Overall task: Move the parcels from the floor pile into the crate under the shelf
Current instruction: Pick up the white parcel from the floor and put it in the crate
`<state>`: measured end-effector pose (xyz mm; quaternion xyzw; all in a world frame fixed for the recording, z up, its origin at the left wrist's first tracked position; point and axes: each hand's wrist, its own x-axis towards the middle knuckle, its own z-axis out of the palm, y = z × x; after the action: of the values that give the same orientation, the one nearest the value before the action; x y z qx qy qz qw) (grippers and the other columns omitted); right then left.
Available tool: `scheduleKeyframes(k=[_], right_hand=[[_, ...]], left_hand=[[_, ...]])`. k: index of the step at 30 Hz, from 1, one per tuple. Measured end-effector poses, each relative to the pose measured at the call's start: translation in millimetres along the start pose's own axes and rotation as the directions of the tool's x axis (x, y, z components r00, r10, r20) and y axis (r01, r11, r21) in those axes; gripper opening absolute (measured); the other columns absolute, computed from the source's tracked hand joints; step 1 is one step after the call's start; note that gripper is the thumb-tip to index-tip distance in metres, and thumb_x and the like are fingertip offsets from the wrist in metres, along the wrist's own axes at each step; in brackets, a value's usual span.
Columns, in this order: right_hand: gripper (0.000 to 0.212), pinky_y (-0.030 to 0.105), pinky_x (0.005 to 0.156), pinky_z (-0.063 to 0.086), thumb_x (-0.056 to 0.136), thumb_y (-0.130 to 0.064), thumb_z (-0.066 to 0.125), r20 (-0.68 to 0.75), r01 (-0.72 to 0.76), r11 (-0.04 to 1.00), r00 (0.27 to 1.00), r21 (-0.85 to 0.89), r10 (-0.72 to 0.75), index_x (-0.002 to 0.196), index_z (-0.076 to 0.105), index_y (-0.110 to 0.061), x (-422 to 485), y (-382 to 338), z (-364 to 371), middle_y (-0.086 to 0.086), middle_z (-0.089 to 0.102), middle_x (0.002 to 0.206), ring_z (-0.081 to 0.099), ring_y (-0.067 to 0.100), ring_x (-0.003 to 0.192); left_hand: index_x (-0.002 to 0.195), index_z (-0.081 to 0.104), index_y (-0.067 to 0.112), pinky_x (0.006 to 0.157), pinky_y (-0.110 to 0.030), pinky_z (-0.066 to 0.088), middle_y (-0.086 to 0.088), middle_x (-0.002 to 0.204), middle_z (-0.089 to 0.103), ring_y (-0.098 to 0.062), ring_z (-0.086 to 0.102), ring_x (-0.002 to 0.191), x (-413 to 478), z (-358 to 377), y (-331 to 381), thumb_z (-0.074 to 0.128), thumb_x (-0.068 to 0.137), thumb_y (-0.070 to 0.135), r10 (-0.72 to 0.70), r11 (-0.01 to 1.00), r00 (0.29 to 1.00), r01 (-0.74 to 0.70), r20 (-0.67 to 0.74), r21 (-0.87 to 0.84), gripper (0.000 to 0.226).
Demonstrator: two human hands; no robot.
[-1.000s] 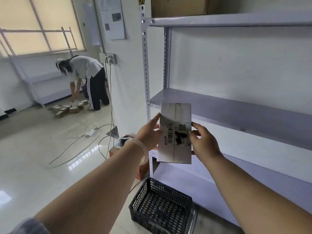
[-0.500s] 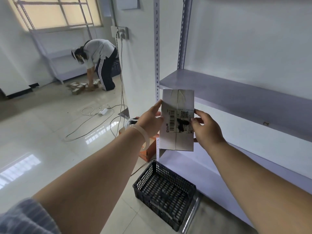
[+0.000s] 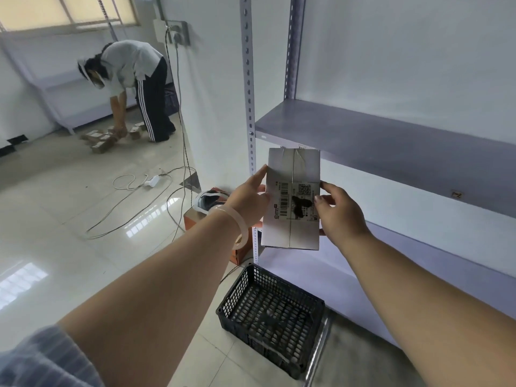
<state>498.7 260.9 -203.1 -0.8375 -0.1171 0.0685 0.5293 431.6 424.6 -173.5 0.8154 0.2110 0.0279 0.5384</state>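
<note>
A pale grey cardboard parcel with a barcode label and a black smudge is held upright in the air above the black plastic lattice crate, which stands on the tiled floor. The left hand grips the parcel's left edge. The right hand grips its right edge, thumb on the label face. A grey metal shelf board runs above and behind the crate. Far beyond the crate, a person bends over small brown boxes.
</note>
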Motion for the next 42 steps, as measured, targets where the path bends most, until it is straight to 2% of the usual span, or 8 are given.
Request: scheduleKeyframes(k=[4, 7, 14, 19, 23, 30, 36, 42], right_hand=[[0.039, 0.05, 0.087, 0.053, 0.095, -0.031, 0.047, -0.034, -0.053, 0.998, 0.998, -0.033, 0.052, 0.134, 0.049, -0.031, 12.2, -4.7, 33.9, -0.004, 0.058, 0.11, 0.057, 0.025, 0.111], [0.039, 0.05, 0.088, 0.053, 0.096, -0.03, 0.047, -0.096, -0.104, 0.994, 0.99, -0.025, 0.101, 0.135, 0.048, -0.03, 24.5, -13.3, 62.8, -0.003, 0.058, 0.112, 0.057, 0.025, 0.112], [0.039, 0.046, 0.084, 0.056, 0.098, -0.029, 0.044, -0.213, -0.239, 0.971, 0.948, 0.008, 0.236, 0.137, 0.046, -0.03, 36.7, -26.6, 129.3, -0.004, 0.058, 0.112, 0.057, 0.023, 0.108], [0.038, 0.032, 0.084, 0.049, 0.099, -0.029, 0.044, -0.256, -0.326, 0.945, 0.913, 0.01, 0.318, 0.136, 0.046, -0.031, 37.0, -5.0, 158.7, -0.005, 0.06, 0.115, 0.055, 0.017, 0.104], [0.037, 0.025, 0.082, 0.038, 0.099, -0.03, 0.044, -0.209, -0.409, 0.913, 0.894, -0.015, 0.397, 0.137, 0.046, -0.031, 34.0, 39.3, 181.6, -0.004, 0.06, 0.119, 0.054, 0.017, 0.114], [0.041, 0.021, 0.08, 0.037, 0.098, -0.029, 0.048, -0.122, -0.549, 0.836, 0.831, -0.013, 0.543, 0.139, 0.045, -0.028, 36.0, 147.6, 226.8, -0.003, 0.058, 0.127, 0.055, 0.01, 0.102], [0.042, 0.022, 0.084, 0.037, 0.097, -0.03, 0.049, -0.07, -0.624, 0.778, 0.781, -0.065, 0.62, 0.138, 0.046, -0.032, 53.4, 257.9, 267.8, -0.004, 0.058, 0.131, 0.056, 0.013, 0.111], [0.042, 0.021, 0.089, 0.038, 0.097, -0.029, 0.049, -0.061, -0.666, 0.741, 0.746, -0.085, 0.663, 0.139, 0.044, -0.034, 74.3, 379.0, 339.9, -0.006, 0.057, 0.131, 0.054, 0.013, 0.116]], left_hand=[[0.147, 0.021, 0.037, 0.104, -0.046, 0.044, 0.001, 0.138, 0.051, -0.02, 0.055, 0.12, 31.7, -23.5, -14.9, 0.039, 0.1, 0.014, 0.003, 1.0, 0.994, -0.005, 0.107, 0.019, 0.056], [0.147, 0.023, 0.036, 0.093, -0.047, 0.051, -0.001, 0.14, 0.048, -0.025, 0.054, 0.121, 58.4, -46.2, -27.5, 0.041, 0.099, 0.014, 0.005, 1.0, 0.987, -0.01, 0.162, 0.029, 0.056], [0.147, 0.019, 0.04, 0.062, -0.024, 0.052, -0.002, 0.141, 0.048, -0.03, 0.057, 0.115, 116.4, -95.5, -61.9, 0.042, 0.099, 0.02, 0.046, 0.996, 0.958, -0.065, 0.284, 0.059, 0.057], [0.146, 0.023, 0.041, 0.081, -0.04, 0.057, 0.0, 0.142, 0.047, -0.025, 0.06, 0.113, 138.4, -88.6, -105.7, 0.049, 0.094, 0.016, -0.014, 1.0, 0.943, 0.006, 0.333, 0.025, 0.063], [0.146, 0.023, 0.039, 0.07, -0.015, 0.05, 0.002, 0.139, 0.051, -0.008, 0.058, 0.094, 150.7, -66.9, -153.4, 0.043, 0.097, 0.016, -0.033, 0.994, 0.921, -0.012, 0.387, 0.113, 0.058], [0.148, 0.023, 0.035, 0.086, -0.033, 0.051, 0.003, 0.143, 0.044, -0.021, 0.053, 0.122, 174.7, -10.0, -251.1, 0.049, 0.096, 0.017, -0.207, 0.975, 0.892, 0.153, 0.402, 0.164, 0.061], [0.143, 0.025, 0.05, 0.082, -0.043, 0.057, 0.011, 0.131, 0.054, -0.018, 0.066, 0.097, 213.8, 49.0, -362.4, 0.044, 0.096, 0.013, -0.335, 0.942, 0.829, 0.278, 0.449, 0.19, 0.063], [0.141, 0.021, 0.055, 0.083, -0.038, 0.056, 0.008, 0.129, 0.056, -0.016, 0.064, 0.098, 263.9, 107.0, -493.9, 0.04, 0.094, 0.011, -0.399, 0.908, 0.808, 0.284, 0.433, 0.307, 0.068]])
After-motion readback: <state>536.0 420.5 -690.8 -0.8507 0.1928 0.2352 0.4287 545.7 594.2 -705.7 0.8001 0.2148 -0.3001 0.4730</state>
